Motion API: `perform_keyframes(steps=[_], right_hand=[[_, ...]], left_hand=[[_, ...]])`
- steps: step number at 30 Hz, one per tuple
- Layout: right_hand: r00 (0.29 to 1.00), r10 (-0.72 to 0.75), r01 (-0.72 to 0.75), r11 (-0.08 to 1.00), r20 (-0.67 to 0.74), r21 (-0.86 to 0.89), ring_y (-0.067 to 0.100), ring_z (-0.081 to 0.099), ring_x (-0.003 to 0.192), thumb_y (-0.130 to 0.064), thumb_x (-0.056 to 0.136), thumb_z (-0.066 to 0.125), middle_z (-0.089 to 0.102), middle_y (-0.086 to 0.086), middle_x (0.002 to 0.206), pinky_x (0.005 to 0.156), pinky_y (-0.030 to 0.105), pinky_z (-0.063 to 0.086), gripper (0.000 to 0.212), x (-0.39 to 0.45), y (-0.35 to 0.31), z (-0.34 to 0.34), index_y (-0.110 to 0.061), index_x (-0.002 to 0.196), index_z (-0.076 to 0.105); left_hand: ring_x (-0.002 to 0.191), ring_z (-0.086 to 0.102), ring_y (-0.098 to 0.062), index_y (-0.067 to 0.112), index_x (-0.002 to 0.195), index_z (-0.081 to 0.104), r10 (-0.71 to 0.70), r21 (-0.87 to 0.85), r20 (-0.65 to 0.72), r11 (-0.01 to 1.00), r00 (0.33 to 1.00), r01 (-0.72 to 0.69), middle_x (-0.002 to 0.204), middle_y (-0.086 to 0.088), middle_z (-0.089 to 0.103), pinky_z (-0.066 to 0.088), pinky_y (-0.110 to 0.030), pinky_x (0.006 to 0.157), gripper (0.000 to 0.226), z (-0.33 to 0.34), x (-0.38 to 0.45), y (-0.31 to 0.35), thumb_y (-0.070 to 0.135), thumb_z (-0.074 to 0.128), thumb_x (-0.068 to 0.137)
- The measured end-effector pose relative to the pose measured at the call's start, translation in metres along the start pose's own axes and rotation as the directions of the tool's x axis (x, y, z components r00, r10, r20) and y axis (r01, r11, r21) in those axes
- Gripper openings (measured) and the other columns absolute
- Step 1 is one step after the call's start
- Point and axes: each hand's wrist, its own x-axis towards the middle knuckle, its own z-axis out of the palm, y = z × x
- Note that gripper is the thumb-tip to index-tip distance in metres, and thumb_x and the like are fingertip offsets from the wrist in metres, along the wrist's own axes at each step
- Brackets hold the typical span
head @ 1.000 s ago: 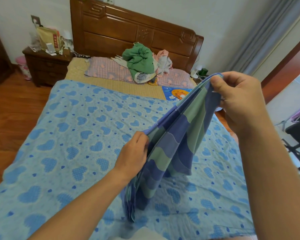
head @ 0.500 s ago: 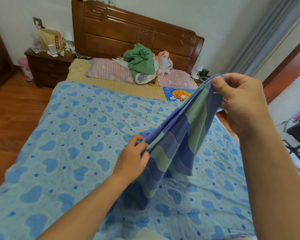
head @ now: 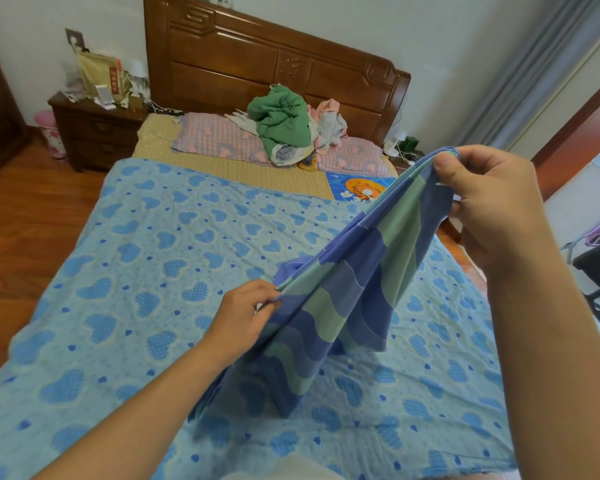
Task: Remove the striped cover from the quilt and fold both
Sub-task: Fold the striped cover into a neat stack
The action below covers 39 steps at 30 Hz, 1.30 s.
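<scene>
The left hand [head: 245, 315] and right hand [head: 489, 202] are both pinching the folded cover [head: 343, 296] above the quilt [head: 136, 271], each grip clamped on its edge.

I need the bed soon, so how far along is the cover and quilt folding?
Done: the striped cover is off the heart-print quilt. In hand: the left hand and right hand pinch the cover's gathered edge, lifted partly folded, its bottom resting on the quilt. Left: finishing that fold, then the quilt, which lies spread flat.
</scene>
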Motion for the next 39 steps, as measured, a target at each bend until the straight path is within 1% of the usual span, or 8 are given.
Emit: perform_keyframes(steps=[4, 6, 9, 15, 20, 26, 33, 39], right_hand=[[1.000, -0.015, 0.015, 1.000, 0.016, 0.024, 0.021, 0.062, 0.081, -0.018, 0.096, 0.063, 0.069, 0.001, 0.079, 0.085, 0.057, 0.053, 0.017, 0.000, 0.000, -0.001, -0.018, 0.083, 0.073], [0.999, -0.021, 0.020, 0.999, 0.026, 0.034, 0.018, 0.063, 0.079, -0.019, 0.096, 0.062, 0.069, -0.001, 0.078, 0.080, 0.050, 0.055, 0.018, 0.001, -0.002, -0.003, -0.018, 0.083, 0.073], [0.998, -0.028, 0.024, 0.997, 0.050, 0.072, 0.015, 0.064, 0.076, -0.018, 0.096, 0.062, 0.070, -0.003, 0.076, 0.074, 0.040, 0.056, 0.020, 0.002, -0.006, -0.006, -0.018, 0.080, 0.074], [0.956, -0.054, 0.017, 0.992, 0.289, 0.129, 0.020, 0.065, 0.073, -0.017, 0.091, 0.063, 0.070, 0.003, 0.076, 0.066, 0.033, 0.056, 0.016, -0.011, -0.010, 0.006, -0.015, 0.079, 0.074], [0.945, -0.103, 0.050, 0.984, 0.310, 0.173, 0.013, 0.065, 0.065, -0.023, 0.083, 0.065, 0.071, 0.000, 0.074, 0.056, 0.023, 0.053, 0.013, -0.013, -0.013, -0.012, -0.019, 0.080, 0.077], [0.987, -0.017, -0.009, 0.987, 0.163, 0.160, 0.026, 0.060, 0.080, -0.024, 0.083, 0.067, 0.067, 0.006, 0.081, 0.068, 0.034, 0.055, 0.012, -0.009, 0.003, -0.040, -0.015, 0.084, 0.074], [0.977, -0.020, -0.021, 0.982, 0.214, 0.188, 0.020, 0.064, 0.076, -0.020, 0.086, 0.065, 0.070, 0.004, 0.080, 0.071, 0.035, 0.058, 0.011, -0.007, 0.007, -0.033, -0.013, 0.085, 0.073], [0.955, -0.086, 0.022, 0.975, 0.284, 0.222, 0.018, 0.066, 0.072, -0.019, 0.087, 0.063, 0.071, 0.001, 0.078, 0.069, 0.034, 0.058, 0.012, -0.004, 0.004, -0.032, -0.016, 0.085, 0.075]], left_hand=[[0.074, 0.052, -0.012, 0.029, 0.089, 0.051, 0.013, 0.127, -0.140, 0.992, 0.990, 0.005, 0.082, 0.008, 0.055, 0.042, -0.022, 0.067, 0.024, -0.013, 0.004, 0.002, 0.007, 0.060, 0.091], [0.069, 0.046, -0.019, 0.022, 0.083, 0.043, 0.185, 0.364, -0.035, 0.917, 0.982, -0.160, 0.079, 0.003, 0.050, 0.042, -0.037, 0.061, 0.012, -0.022, 0.013, -0.004, 0.015, 0.051, 0.090], [0.066, 0.048, -0.014, 0.018, 0.080, 0.044, 0.154, 0.566, 0.183, 0.791, 0.971, -0.232, 0.073, 0.003, 0.052, 0.040, -0.039, 0.054, 0.027, -0.033, 0.031, -0.016, 0.043, 0.051, 0.088], [0.069, 0.046, -0.028, 0.023, 0.085, 0.048, 0.062, 0.594, 0.306, 0.768, 0.950, -0.241, 0.081, 0.002, 0.048, 0.026, -0.035, 0.051, 0.007, -0.014, 0.085, 0.009, 0.028, 0.044, 0.088], [0.063, 0.038, -0.016, 0.014, 0.075, 0.059, 0.310, 0.375, 0.492, 0.767, 0.813, -0.520, 0.081, 0.001, 0.045, 0.024, -0.027, 0.052, 0.011, 0.015, 0.085, 0.030, 0.005, 0.063, 0.081], [0.075, 0.044, 0.006, 0.016, 0.080, 0.064, 0.196, 0.048, 0.354, 0.973, 0.915, -0.227, 0.084, 0.016, 0.041, 0.030, -0.010, 0.064, 0.018, 0.039, 0.041, 0.021, 0.000, 0.058, 0.082], [0.090, 0.058, -0.019, 0.016, 0.110, 0.072, 0.077, 0.081, 0.276, 0.991, 0.958, -0.103, 0.105, 0.002, 0.053, 0.051, -0.039, 0.074, 0.034, 0.055, 0.023, 0.019, -0.003, 0.052, 0.090], [0.094, 0.057, -0.020, 0.015, 0.102, 0.074, 0.013, 0.101, 0.289, 0.994, 0.957, -0.044, 0.105, -0.001, 0.054, 0.051, -0.042, 0.080, 0.036, 0.045, 0.049, 0.019, -0.007, 0.050, 0.086]])
